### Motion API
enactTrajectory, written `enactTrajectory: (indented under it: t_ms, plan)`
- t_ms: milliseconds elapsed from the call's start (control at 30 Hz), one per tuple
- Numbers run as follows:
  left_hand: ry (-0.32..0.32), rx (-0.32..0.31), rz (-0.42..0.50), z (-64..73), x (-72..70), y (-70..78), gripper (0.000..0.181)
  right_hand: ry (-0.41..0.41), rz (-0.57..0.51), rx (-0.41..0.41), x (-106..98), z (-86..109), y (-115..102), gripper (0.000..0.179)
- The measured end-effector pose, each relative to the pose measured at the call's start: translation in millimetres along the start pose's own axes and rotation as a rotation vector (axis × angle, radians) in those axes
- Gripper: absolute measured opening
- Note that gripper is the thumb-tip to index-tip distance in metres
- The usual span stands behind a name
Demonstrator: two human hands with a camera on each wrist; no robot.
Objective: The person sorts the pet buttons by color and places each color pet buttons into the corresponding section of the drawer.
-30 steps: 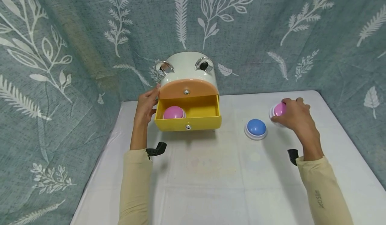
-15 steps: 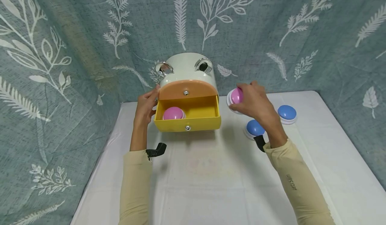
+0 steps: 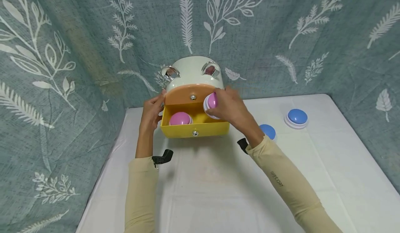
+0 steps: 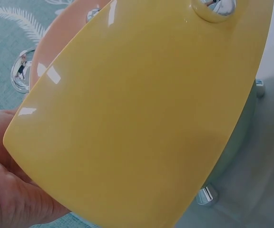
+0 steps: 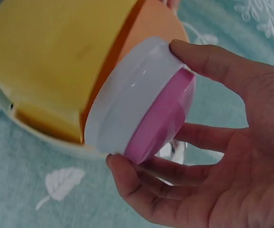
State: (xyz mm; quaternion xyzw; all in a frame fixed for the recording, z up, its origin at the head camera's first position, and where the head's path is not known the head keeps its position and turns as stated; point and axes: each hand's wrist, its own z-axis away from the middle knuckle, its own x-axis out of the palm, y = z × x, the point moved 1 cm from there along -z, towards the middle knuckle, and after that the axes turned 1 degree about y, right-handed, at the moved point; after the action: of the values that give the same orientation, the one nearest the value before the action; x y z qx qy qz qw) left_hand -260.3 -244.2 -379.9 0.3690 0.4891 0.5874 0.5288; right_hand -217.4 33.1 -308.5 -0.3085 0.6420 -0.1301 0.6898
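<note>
My right hand (image 3: 232, 109) pinches a pink push button (image 5: 163, 118) by its white base, thumb on one side and fingertips on the other. It is tilted over the right half of an open yellow drawer (image 3: 178, 131). A second pink button (image 3: 180, 118) sits in the drawer's left part. The drawer belongs to an animal-faced drawer box (image 3: 195, 69) with a white top, silver ring eyes and an orange upper front. My left hand (image 3: 151, 112) holds the box's left side; in the left wrist view the yellow drawer front hides part of its fingers.
Two blue push buttons stand on the white table (image 3: 206, 205) to the right. The nearer blue button (image 3: 267, 131) is partly behind my right wrist; the other blue button (image 3: 297, 117) is farther right. A leaf-patterned curtain (image 3: 265, 45) hangs behind the table.
My right hand has carried the pink button left from the table's right side to over the drawer, uncovering the farther blue button. My left hand stays at the box's side.
</note>
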Motion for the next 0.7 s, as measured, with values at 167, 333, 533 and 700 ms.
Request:
enactTrajectory:
  t_ms: [167,333,533,700]
  plan:
    - [-0.010,-0.007,0.008,-0.1,-0.7,-0.3,0.079,0.021,0.020,-0.042,16.2,-4.3,-6.5,0.054]
    - [-0.013,-0.013,0.018,0.1,-0.5,0.2,0.077,0.017,0.079,-0.068,28.5,-11.6,-4.3,0.039]
    - [-0.012,-0.028,0.025,0.4,-0.6,0.8,0.077,-0.033,0.225,-0.101,38.0,-22.5,-2.8,0.027]
    - [-0.015,-0.031,0.026,1.1,-0.9,1.4,0.080,-0.063,0.356,-0.114,44.1,-29.2,-3.5,0.015]
